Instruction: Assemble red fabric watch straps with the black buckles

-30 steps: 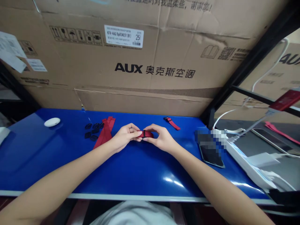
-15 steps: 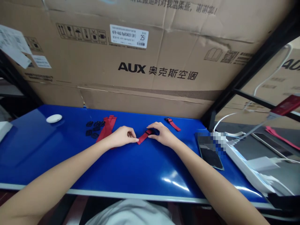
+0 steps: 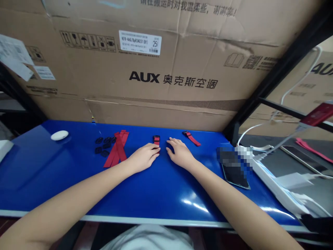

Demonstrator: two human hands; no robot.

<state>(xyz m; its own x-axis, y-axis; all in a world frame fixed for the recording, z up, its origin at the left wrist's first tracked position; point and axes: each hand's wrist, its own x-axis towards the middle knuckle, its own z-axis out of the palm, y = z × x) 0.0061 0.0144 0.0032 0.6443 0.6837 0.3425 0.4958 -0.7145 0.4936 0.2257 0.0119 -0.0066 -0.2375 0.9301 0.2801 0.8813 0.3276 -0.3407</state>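
Red strap with black buckle is laid near the middle of the tabletop's back edge; its near end is covered by the fingers of the left hand, half curled, whether gripped cannot be told. Right hand is held loosely open just beside, nothing grasped. Second buckled strap is placed towards the back right corner; loose red straps and black buckles are grouped towards the back left.
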